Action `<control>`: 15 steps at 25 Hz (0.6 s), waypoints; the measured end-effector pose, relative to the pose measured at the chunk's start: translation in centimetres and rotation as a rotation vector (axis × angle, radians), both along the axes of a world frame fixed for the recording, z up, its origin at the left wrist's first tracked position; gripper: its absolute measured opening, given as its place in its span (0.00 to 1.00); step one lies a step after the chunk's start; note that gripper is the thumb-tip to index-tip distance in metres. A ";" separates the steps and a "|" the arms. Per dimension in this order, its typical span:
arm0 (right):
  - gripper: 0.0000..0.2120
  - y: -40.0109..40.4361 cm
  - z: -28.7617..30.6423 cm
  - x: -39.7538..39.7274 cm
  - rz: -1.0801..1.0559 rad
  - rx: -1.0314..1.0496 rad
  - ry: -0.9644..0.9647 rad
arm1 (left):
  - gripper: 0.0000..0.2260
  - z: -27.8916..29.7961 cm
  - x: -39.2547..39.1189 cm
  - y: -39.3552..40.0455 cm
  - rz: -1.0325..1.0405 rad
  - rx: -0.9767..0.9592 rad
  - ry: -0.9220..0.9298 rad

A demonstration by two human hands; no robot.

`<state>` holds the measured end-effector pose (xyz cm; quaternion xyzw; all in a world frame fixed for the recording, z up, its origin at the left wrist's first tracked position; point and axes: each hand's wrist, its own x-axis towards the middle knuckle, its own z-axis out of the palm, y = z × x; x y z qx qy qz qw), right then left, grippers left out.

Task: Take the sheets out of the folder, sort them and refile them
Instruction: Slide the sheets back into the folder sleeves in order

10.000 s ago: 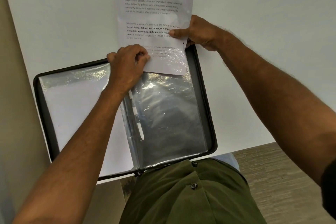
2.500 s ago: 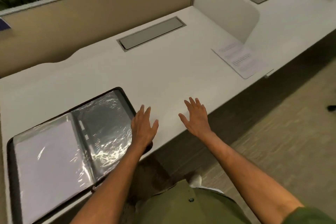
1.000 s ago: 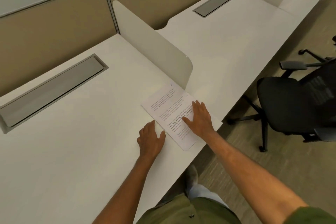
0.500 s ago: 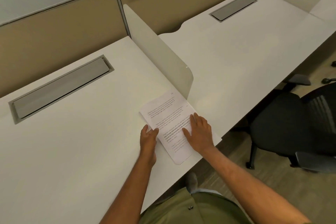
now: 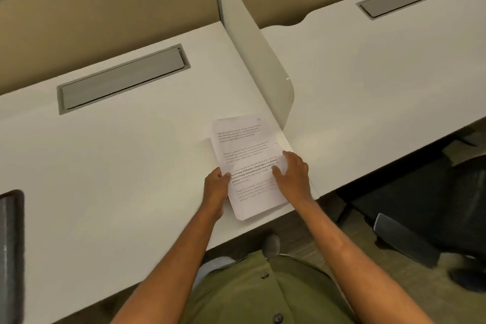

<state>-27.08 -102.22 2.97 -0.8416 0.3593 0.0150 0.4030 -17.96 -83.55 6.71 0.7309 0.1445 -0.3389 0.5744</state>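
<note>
While your left hand (image 5: 217, 187) pinches left edge of sheets (image 5: 247, 166) and right hand (image 5: 293, 179) lies flat on them, fingers relaxed, stack sits at desk (image 5: 131, 179) front edge beside divider (image 5: 257, 60). Risk: overhanging corner slips off; one-sided lift fans pages. Folder (image 5: 10, 244) well apart, far left.

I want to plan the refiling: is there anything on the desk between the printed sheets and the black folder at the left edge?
Nothing visible does. The stack of white printed sheets lies near the desk's front edge, held by the left hand and right hand. Only bare white desk top lies between it and the black zip folder.
</note>
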 end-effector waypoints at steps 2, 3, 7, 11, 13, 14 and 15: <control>0.27 0.0 0.6 0.2 -0.044 0.110 -0.033 | 0.11 0.2 -0.5 1.4 0.037 0.005 0.007; 0.27 0.2 0.7 0.4 -0.069 0.171 -0.057 | 0.10 0.3 -0.9 2.2 0.059 0.004 0.008; 0.24 3.1 1.5 1.1 -0.144 0.422 -0.131 | 0.09 0.5 -3.6 6.3 0.178 0.007 0.024; 0.15 7.8 1.8 1.4 -0.113 0.705 -0.115 | 0.07 0.8 -5.9 12.0 0.271 0.007 -0.016; 0.10 10.8 2.0 1.0 -0.036 0.796 -0.087 | 0.07 1.1 -7.1 15.3 0.330 0.003 -0.027; 0.09 12.5 2.3 0.7 0.007 0.814 -0.082 | 0.07 1.4 -7.6 17.2 0.359 -0.002 -0.038; 0.10 14.0 2.6 0.6 0.039 0.823 -0.084 | 0.07 1.5 -7.9 18.9 0.379 -0.011 -0.053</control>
